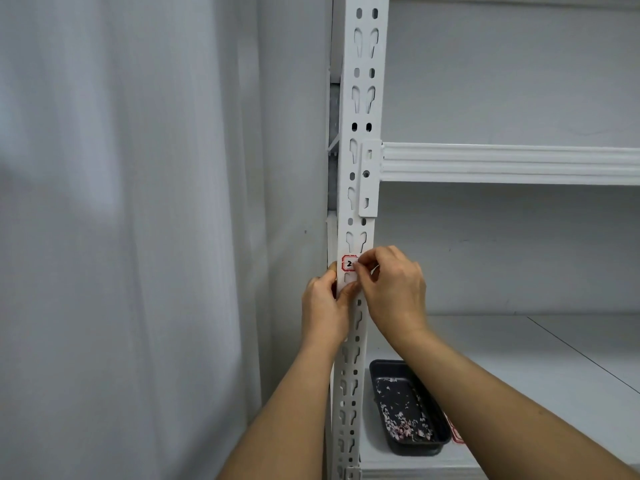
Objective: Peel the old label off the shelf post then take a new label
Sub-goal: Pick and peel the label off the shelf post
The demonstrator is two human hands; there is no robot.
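The right hand point(391, 289) pinches at the right edge of the old label point(349, 264), a red-bordered sticker just below the middle of the frame on the white shelf post point(360, 133). The left hand point(325, 306) grips the post just beneath it, thumb on the front face. The peel looks barely begun; the next move calls for lifting a corner and pulling steadily. Lower right, on the shelf point(554, 358), a dark tray point(405, 407) holds paper scraps, with what may be new labels point(455, 432) beside it.

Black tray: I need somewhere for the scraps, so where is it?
The black tray sits on the lower shelf, just right of the shelf post, below the right hand.
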